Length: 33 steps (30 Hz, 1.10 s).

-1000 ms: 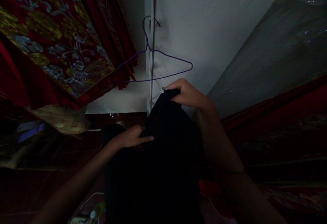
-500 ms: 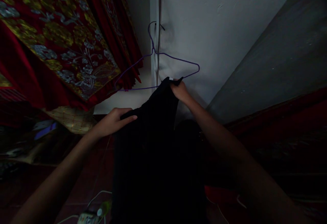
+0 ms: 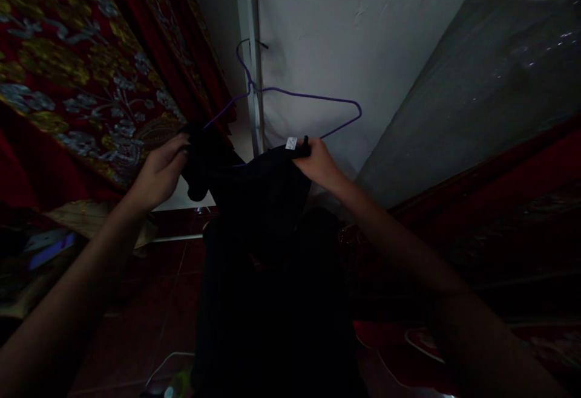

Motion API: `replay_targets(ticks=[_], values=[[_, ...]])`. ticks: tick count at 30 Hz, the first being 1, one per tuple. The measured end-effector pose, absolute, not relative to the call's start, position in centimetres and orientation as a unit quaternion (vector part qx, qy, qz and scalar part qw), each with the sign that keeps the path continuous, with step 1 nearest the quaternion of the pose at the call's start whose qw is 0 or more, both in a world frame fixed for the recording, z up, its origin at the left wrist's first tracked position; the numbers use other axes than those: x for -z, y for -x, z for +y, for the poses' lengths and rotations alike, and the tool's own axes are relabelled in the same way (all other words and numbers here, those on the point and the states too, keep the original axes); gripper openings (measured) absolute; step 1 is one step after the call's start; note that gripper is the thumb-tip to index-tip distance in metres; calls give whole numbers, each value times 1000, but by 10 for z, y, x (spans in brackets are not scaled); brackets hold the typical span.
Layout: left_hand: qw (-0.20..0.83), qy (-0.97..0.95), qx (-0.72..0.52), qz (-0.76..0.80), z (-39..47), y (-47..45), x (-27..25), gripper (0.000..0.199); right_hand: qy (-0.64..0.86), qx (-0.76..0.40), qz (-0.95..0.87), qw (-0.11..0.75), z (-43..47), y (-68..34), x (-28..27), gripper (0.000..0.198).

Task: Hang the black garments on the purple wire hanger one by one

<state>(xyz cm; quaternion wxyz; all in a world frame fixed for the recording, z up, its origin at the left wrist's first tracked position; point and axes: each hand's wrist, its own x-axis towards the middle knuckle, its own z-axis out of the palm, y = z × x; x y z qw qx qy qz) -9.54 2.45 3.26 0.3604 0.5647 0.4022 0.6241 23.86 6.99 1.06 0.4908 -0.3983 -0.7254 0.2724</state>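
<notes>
Two sides of the black garment (image 3: 261, 195) are gripped, one in the left hand (image 3: 158, 171), the other in the right hand (image 3: 319, 162) beside a white tag (image 3: 291, 143), apparently so its top spreads at the purple hanger's (image 3: 313, 95) lower edge.

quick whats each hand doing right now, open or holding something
Left hand: closed, holding the black garment by its upper edge.
Right hand: closed, holding the same garment's edge beside a white label.
</notes>
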Motion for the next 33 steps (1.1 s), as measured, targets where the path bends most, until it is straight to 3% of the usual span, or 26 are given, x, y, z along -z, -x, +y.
replay_targets(ticks=[5, 11, 13, 17, 19, 23, 25, 29, 33], values=[[193, -714, -512, 436, 44, 67, -59, 26, 370, -292, -733, 491, 60, -239, -13, 13], [243, -707, -484, 456, 64, 62, -54, 27, 363, -274, -739, 498, 64, -244, -11, 15], [200, -730, -507, 412, 64, 54, -57, 22, 365, -286, -723, 512, 65, -240, -7, 15], [132, -745, -519, 397, 65, 45, -72, 32, 370, -319, -717, 497, 65, -238, -4, 7], [125, -741, -504, 426, 68, 47, -76, 24, 357, -285, -735, 501, 65, -245, -8, 7], [104, -737, -487, 457, 76, 59, -78, 15, 349, -95, -695, 621, 74, -280, -25, 42], [90, -746, -479, 453, 80, 63, -78, 10, 370, -45, -666, 646, 84, -303, -33, 49], [40, -764, -476, 433, 83, 67, -80, 9, 417, -152, -728, 522, 92, -341, -48, 28], [19, -733, -491, 470, 87, 79, -80, 24, 386, -341, -714, 475, 76, -353, -69, 30]])
